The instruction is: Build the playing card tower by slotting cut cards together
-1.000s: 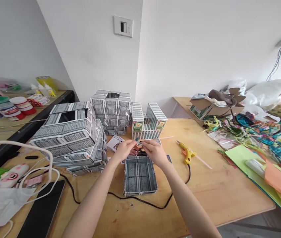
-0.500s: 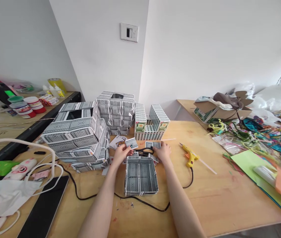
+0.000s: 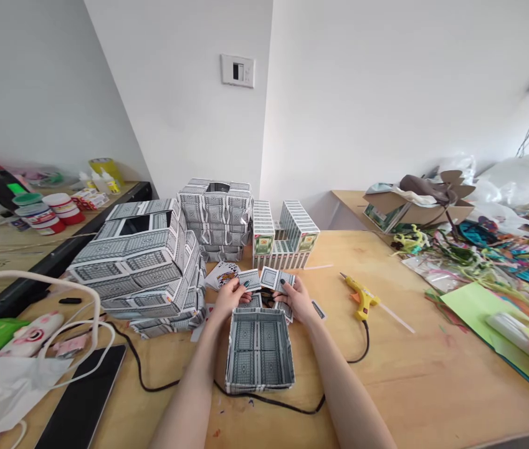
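My left hand [image 3: 227, 301] pinches a grey-backed playing card [image 3: 248, 279]. Close by on the right, my right hand [image 3: 300, 300] grips another playing card [image 3: 270, 278] between thumb and fingers. The inner edges of these two cards nearly meet; whether they touch I cannot tell. Below them lie black scissors [image 3: 268, 297], mostly covered by hands and cards. An open square box made of playing cards [image 3: 259, 350] stands between my forearms. Face-up cards [image 3: 222, 274] are fanned out behind my left hand, and a loose card [image 3: 319, 310] lies right of my right wrist.
Stacked card-built boxes [image 3: 133, 249] rise at the left, with another stack [image 3: 216, 218] behind. A structure of green card packs [image 3: 285, 240] stands at the back. A yellow glue gun [image 3: 362, 298] lies right, its black cord [image 3: 287, 407] crossing the table in front.
My right hand has lifted a card from the table and brought it left beside the card in my left hand. The view has shifted slightly.
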A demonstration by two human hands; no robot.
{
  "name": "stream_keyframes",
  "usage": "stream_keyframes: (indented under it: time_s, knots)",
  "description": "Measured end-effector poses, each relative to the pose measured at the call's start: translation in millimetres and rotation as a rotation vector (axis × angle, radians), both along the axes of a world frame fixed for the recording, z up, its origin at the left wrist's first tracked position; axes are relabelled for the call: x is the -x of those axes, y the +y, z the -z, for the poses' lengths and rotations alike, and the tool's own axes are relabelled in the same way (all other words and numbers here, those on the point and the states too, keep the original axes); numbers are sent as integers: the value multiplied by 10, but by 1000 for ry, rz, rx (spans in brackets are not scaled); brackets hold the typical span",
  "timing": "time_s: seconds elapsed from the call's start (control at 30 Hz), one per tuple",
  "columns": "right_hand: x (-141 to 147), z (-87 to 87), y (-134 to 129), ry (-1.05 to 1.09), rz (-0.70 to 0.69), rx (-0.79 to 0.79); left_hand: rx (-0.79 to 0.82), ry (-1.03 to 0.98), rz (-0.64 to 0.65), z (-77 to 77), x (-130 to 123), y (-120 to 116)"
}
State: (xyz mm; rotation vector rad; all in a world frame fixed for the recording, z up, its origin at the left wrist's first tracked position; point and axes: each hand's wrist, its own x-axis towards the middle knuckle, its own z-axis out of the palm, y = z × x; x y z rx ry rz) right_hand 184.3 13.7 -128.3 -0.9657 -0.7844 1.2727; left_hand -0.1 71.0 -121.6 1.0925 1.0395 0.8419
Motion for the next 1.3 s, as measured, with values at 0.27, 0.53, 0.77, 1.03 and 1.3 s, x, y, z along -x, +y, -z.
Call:
stream_keyframes:
  time_s: [0.27, 0.53, 0.77, 1.03, 1.3]
  knots:
    - [-14, -15, 1, 84, 36, -31, 3, 4, 17, -47, 31, 1]
    - [7, -41, -12, 33, 22, -19, -5, 0, 19, -56, 35, -6]
    - [-8, -10, 22, 32, 35, -42, -17, 12, 37, -86, 17, 23]
    - [-24, -1, 19, 60, 40, -26, -21, 20, 54, -55, 2, 53]
    - [-18, -25, 19, 62, 38, -9, -23, 8, 58, -71, 18, 50]
